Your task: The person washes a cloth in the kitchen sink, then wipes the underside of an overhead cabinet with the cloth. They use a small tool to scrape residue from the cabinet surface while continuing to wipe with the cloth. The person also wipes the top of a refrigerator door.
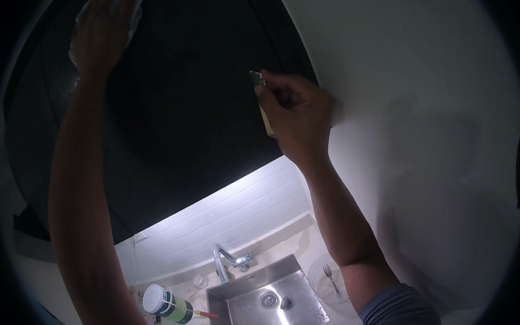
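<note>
A dark cabinet front (pixel 180 95) fills the upper left of the view. My left hand (pixel 99 41) lies flat against it near the top, over a crumpled whitish cloth or thin sheet (pixel 134 12) that sticks out around the fingers. At the cabinet's right side, my right hand (pixel 302 106) pinches a small flat scraper-like tool between thumb and fingers. Its metallic end (pixel 255 77) shows past the fingertips, and a yellowish part (pixel 268 123) shows below the thumb. My palm hides the rest of it.
Below are a steel sink (pixel 254 317) with a dark lump (pixel 286 303) inside and a chrome faucet (pixel 220 264). A lidded tub (pixel 175 308) and a red-tipped handle (pixel 206 315) stand left. A fork (pixel 332 281) lies in a clear bowl (pixel 314 274). A pale wall (pixel 418 60) borders the right.
</note>
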A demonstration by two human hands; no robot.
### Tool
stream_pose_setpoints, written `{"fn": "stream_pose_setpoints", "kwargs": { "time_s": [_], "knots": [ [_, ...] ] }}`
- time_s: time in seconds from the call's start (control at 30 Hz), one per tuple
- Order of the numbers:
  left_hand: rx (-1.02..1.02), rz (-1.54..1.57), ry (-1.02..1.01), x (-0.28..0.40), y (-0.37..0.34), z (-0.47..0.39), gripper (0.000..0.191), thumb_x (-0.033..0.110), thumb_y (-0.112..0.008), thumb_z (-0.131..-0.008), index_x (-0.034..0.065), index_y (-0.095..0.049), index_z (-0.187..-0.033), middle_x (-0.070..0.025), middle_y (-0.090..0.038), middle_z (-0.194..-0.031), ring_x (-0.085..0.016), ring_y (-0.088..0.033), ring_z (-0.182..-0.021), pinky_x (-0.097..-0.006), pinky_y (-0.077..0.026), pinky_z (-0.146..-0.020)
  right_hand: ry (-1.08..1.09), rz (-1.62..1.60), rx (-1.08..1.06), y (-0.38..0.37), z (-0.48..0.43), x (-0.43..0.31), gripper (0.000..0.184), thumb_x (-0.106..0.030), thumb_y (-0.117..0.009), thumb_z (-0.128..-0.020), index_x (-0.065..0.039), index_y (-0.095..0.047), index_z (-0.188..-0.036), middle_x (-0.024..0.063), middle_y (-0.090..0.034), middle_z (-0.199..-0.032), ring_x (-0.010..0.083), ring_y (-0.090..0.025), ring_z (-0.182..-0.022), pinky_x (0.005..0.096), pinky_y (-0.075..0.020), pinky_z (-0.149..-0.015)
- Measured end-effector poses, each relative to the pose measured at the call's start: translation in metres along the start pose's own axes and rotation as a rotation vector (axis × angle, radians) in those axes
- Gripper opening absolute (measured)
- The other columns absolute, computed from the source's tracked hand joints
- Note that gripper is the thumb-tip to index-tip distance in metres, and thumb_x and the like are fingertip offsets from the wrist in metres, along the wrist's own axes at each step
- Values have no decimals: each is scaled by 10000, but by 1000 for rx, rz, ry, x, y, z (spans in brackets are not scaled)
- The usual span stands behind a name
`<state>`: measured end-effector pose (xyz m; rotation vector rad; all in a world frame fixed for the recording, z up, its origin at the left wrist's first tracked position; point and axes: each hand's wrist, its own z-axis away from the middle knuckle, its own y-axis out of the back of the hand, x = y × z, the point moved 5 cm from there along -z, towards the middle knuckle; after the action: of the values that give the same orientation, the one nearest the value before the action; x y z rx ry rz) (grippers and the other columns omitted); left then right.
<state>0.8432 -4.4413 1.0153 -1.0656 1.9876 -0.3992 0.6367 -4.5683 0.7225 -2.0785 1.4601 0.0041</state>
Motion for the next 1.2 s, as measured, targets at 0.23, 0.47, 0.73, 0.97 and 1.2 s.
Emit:
{"fn": "stream_pose_setpoints", "kwargs": {
  "time_s": [0.23, 0.47, 0.73, 0.97, 1.2],
  "knots": [
    [33, 314, 251, -2, 7, -2, 537, 481, -496, -1119, 170, -564, -1550, -123, -584, -1574, -350, -550, -1449, -479, -437, -1194, 6, 46, -28, 0, 0, 1, 201, -48, -809, -953, -15, -796, -1150, 36, -763, -801, 37, -687, -680, 195, -534, -597],
    [-13, 387, 332, -4, 6, 0, 587, 541, -464, -1107, 197, -546, -1576, -115, -579, -1582, -346, -536, -1464, -475, -422, -1210, 67, 64, 23, 1, -6, -2, 144, -38, -793, -937, 1, -792, -1076, 58, -754, -747, 75, -684, -594, 225, -509, -547],
    [12, 213, 182, 0, 8, 0, 494, 434, -508, -1122, 196, -543, -1553, -106, -584, -1571, -330, -543, -1458, -472, -439, -1198, 239, 125, 134, -4, -46, -19, 171, -116, -760, -969, 25, -785, -1063, 74, -747, -706, 113, -672, -528, 273, -487, -510],
    [53, 172, 143, 2, 8, 0, 406, 285, -588, -1108, 208, -569, -1506, -85, -602, -1545, -326, -556, -1447, -485, -471, -1168, 71, 80, 108, -5, -51, -17, 219, -136, -804, -943, 20, -804, -1097, 92, -785, -800, 119, -738, -700, 269, -560, -652],
    [54, 128, 95, 5, 11, 1, 403, 269, -581, -1111, 186, -565, -1505, -80, -607, -1539, -333, -570, -1431, -487, -489, -1150, 168, 93, 147, -6, -52, -19, 194, -111, -769, -941, 39, -803, -1058, 105, -749, -699, 131, -696, -569, 292, -515, -552]
  ]
}}
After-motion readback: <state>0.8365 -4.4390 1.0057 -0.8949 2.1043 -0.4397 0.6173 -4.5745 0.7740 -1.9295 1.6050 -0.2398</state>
